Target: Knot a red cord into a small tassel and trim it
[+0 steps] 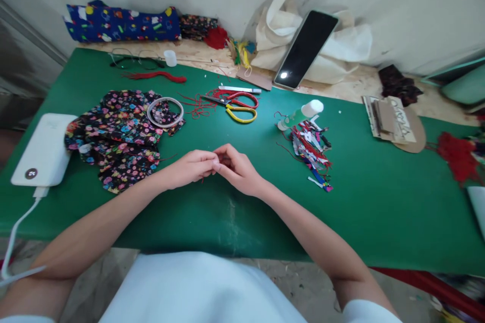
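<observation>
My left hand (193,167) and my right hand (238,170) meet above the near middle of the green table, fingertips pinched together. A short bit of red thread (202,180) pokes out beneath my left fingers; whatever else lies between the fingertips is hidden. Left of the hands spreads black floral fabric (121,136), with a pale ring (165,112) lying on its corner. Beyond the hands are scissors (237,106) with one red and one yellow handle, on tangled red threads (200,106). To the right, a glue bottle (301,115) with a white cap stands by fabric scraps (312,149).
A white power bank (43,149) with a cable sits at the left edge. Along the back are glasses (136,59), a blue patterned pouch (123,23), a phone (306,49) leaning on white cloth (352,45), and cardboard pieces (394,121) at the right.
</observation>
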The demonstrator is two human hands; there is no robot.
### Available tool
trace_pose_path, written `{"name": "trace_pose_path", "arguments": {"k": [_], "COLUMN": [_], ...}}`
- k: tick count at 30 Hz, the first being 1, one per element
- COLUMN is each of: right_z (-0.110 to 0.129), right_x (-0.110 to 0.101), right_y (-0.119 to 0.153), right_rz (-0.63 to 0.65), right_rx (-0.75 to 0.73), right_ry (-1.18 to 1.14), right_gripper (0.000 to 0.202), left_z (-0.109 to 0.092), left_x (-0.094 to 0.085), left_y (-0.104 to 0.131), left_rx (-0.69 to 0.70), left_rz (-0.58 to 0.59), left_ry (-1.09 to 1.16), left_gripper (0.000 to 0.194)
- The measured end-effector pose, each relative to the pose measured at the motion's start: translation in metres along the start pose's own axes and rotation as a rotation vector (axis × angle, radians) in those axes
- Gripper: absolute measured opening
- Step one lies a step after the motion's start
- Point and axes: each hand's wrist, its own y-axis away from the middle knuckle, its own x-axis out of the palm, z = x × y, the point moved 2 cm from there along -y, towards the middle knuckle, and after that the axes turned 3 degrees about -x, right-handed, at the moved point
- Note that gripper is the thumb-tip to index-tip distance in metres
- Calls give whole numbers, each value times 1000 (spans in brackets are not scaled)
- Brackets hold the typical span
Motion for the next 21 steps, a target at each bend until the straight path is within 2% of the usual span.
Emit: {"name": "trace_pose_path", "arguments": {"k": [3, 6, 13, 21], "right_z": [4, 8, 8, 0], "right_x": [-9, -13, -15, -18], "right_y": [5, 9, 8, 8], "right_rz": [10, 16, -50, -119], "right_rx": [-82, -145, -192, -71], "right_ry": [281, 411, 291, 49], "right_gripper": [19, 26, 34, 45], "left_z": [1, 3, 7, 3], "left_x": [0, 0, -2, -2], "left_y": [-2, -3, -4, -3], "left_rx": [-24, -35, -26, 28], "left_rz": [36, 51, 72, 118], "left_ry": [33, 61, 119, 135], "left_gripper": [34, 36, 34, 24]}}
